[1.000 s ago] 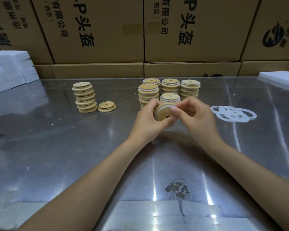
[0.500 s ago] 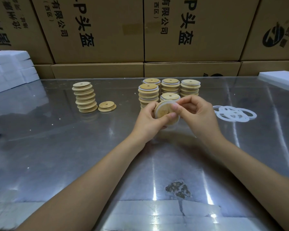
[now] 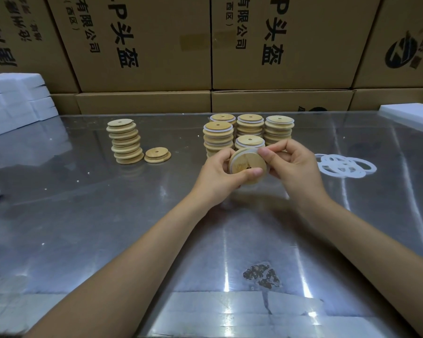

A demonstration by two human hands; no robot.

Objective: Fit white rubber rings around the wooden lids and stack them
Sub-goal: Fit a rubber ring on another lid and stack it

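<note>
The left hand [image 3: 217, 172] and right hand [image 3: 291, 162] are hiding part of the lid [image 3: 246, 164], both gripping it with curled fingers, the right pinching its ring [image 3: 250, 150].

A shiny metal table [image 3: 83, 215] fills the scene, with a dark rough patch [image 3: 261, 275] near the front. Brown cardboard boxes [image 3: 144, 45] printed with black characters line the far edge. White foam blocks [image 3: 12, 103] are stacked far left; a white slab [image 3: 410, 117] lies far right
</note>
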